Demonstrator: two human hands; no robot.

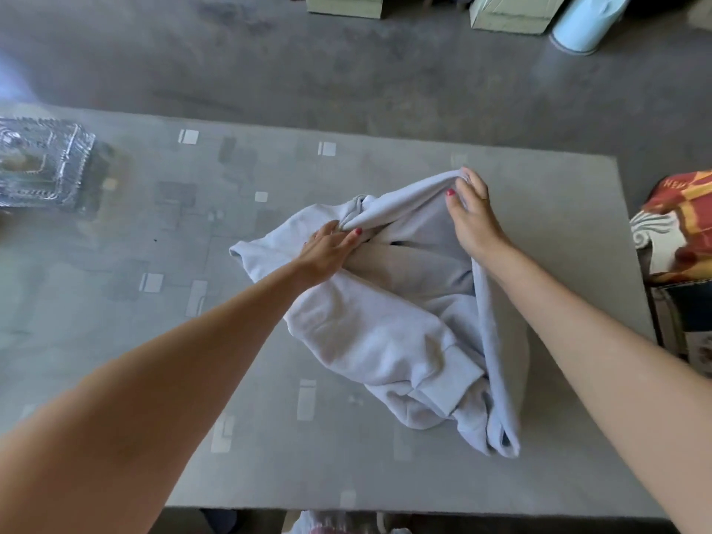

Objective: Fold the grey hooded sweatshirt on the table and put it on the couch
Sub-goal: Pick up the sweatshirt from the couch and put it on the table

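The grey hooded sweatshirt (370,333) lies bunched on the right half of the glass-topped table (154,302), nowhere near flat; a cuffed sleeve (443,371) sprawls toward the near edge, and a long band of fabric runs down its right side to a loose end by the table's front; the far part of the garment is lifted off the glass in a taut ridge between the two hands.

The left hand (327,246) pinches a gathered fold at the middle of that ridge, thumb and fingers closed on the cloth; the right hand (472,213) grips the raised far corner, fingers curled over the edge and thumb underneath; both hold sweatshirt fabric, and neither is slack.

The step in hand looks like the opening one: sorting out and spreading the heap so that it can be folded; no neat fold exists yet, so the task seems barely begun.

The next move likely calls for drawing the hands apart and laying the body flat, sleeves freed, before any fold is made; the couch placement comes well after.

Further out, a cut-glass box (42,163) sits at the table's far left, well apart from the garment; a patterned red and orange cushion (678,221) shows at the right edge, possibly the couch, though I cannot tell.
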